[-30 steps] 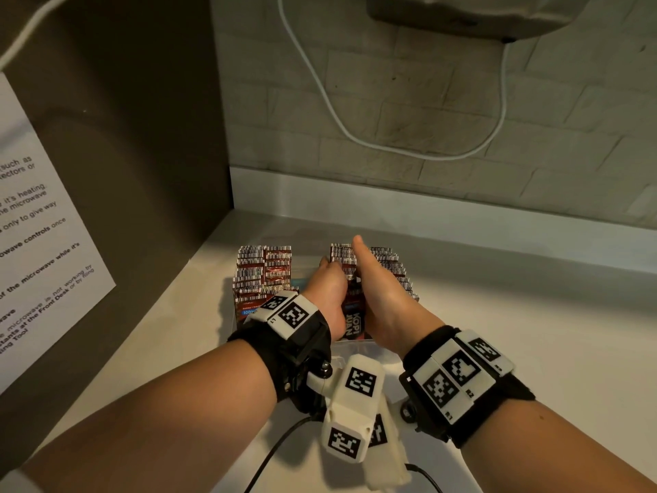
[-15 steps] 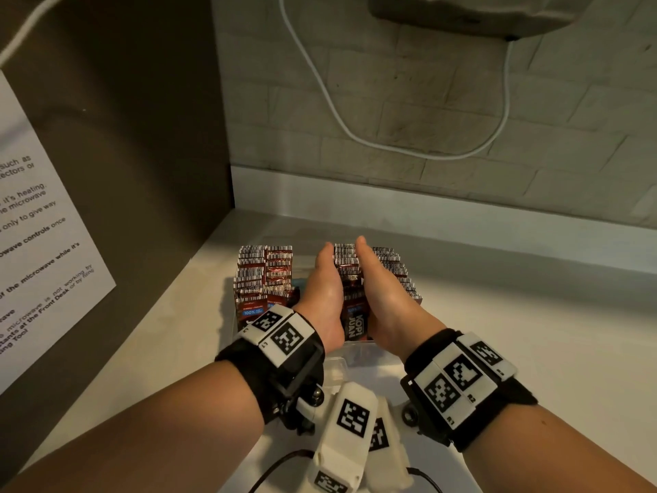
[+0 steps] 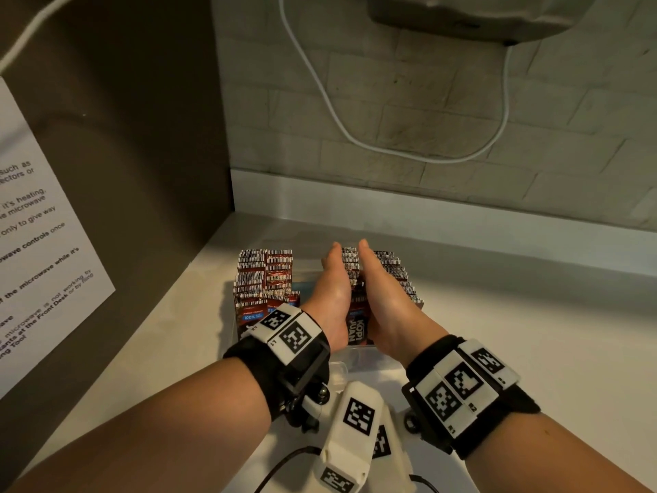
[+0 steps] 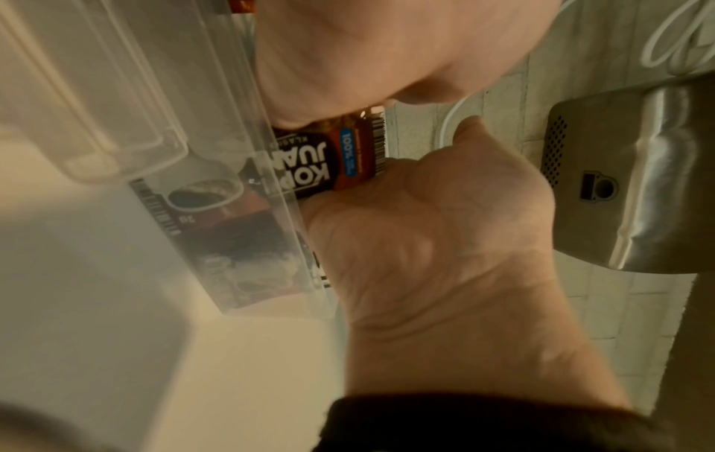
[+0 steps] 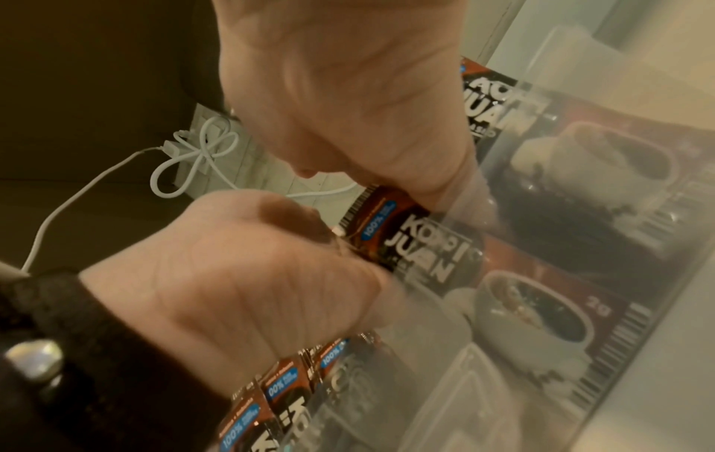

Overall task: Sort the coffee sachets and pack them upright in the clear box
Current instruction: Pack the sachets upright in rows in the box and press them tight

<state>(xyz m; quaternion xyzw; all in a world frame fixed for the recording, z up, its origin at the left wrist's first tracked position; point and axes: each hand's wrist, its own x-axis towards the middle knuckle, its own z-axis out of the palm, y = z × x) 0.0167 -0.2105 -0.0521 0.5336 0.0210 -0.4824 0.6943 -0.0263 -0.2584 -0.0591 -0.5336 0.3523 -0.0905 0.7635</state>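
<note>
The clear box (image 3: pixel 355 355) sits on the white counter, packed with upright brown Kopi Juan sachets. My left hand (image 3: pixel 332 286) and right hand (image 3: pixel 382 290) lie flat, fingers straight, pressing the middle row of sachets (image 3: pixel 354 275) between the palms. One row (image 3: pixel 265 275) stands left of my left hand and another (image 3: pixel 400 275) right of my right hand. The left wrist view shows the front sachet (image 4: pixel 340 159) squeezed between my left hand (image 4: pixel 425 229) and right hand (image 4: pixel 387 46). The right wrist view shows the same sachet (image 5: pixel 406 241) behind the box wall.
A dark brown panel with a paper notice (image 3: pixel 35 261) rises along the left. The tiled wall behind carries a looping white cable (image 3: pixel 391 151) and a grey appliance (image 3: pixel 497 16). White counter (image 3: pixel 533 332) stretches to the right. A clear plastic piece (image 4: pixel 96 107) lies against the box's near side.
My left hand has uncurled from a fist to flat. Both hands have slid forward along the middle row, palms closing in on its sides.
</note>
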